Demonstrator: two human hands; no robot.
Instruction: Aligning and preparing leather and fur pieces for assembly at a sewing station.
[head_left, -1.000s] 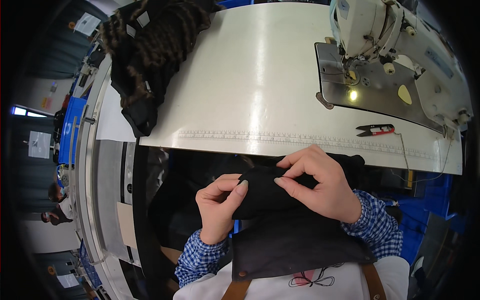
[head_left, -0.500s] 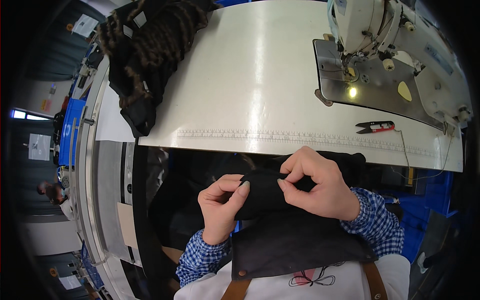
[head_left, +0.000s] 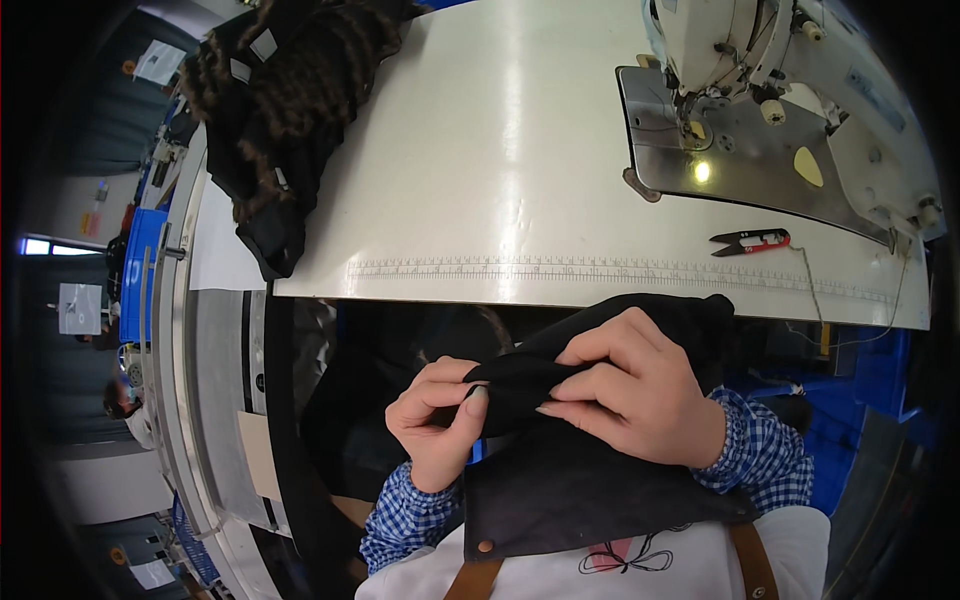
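A piece of black fabric (head_left: 515, 385) is stretched between my two hands, just off the front edge of the sewing table. My left hand (head_left: 435, 418) pinches it between thumb and fingers at its left side. On the other side my right hand (head_left: 640, 392) grips a fold, its thumb below and its fingers on top. More of the dark cloth drapes up behind my right hand toward the table edge. Beneath my hands hangs the grey-black apron (head_left: 600, 500) I wear.
A sewing machine (head_left: 700, 125) with a lit metal plate stands at the right of the white table (head_left: 450, 180). Red-and-black thread snips (head_left: 750, 242) lie before it, a cord attached. Black garments with brown fur (head_left: 300, 100) are heaped at the far left. A printed ruler (head_left: 570, 270) runs along the front edge.
My right hand's fingers have shifted down and left on the fabric. The cloth behind them now rises higher against the table edge. My left hand has moved slightly left, still pinching.
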